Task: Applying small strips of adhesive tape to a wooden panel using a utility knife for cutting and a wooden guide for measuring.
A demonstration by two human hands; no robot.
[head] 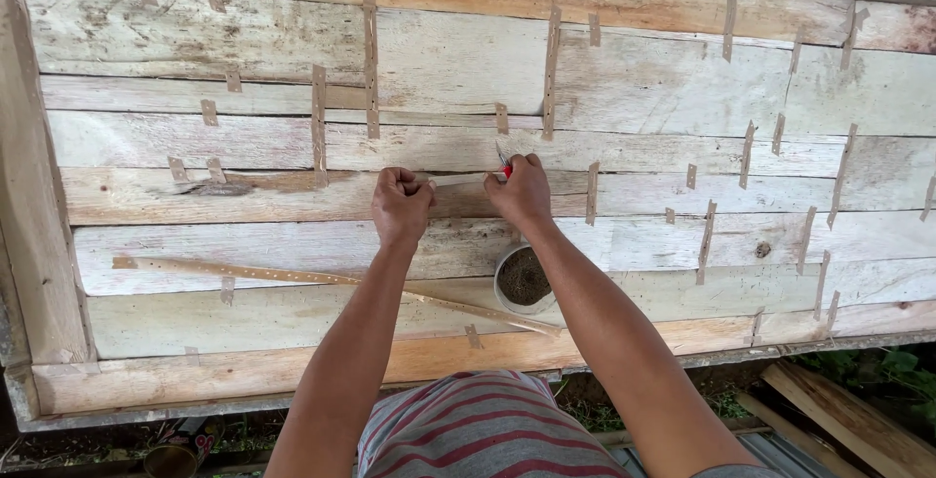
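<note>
My left hand (400, 205) is closed on one end of a short pale bamboo strip (458, 179), pressed flat against the whitewashed wooden plank panel (195, 146). My right hand (520, 190) grips a small red-handled tool (504, 163) at the strip's other end, its metal tip pointing up. Both hands sit close together near the panel's middle. A small round container of dark nails (524, 278) rests on the planks just below my right wrist.
A long thin perforated bamboo strip (322, 277) lies diagonally across the lower planks. Several short strips are fixed over the plank seams (551, 68). A wooden frame edge (29, 195) runs down the left. Loose boards (838, 415) and grass lie at the bottom right.
</note>
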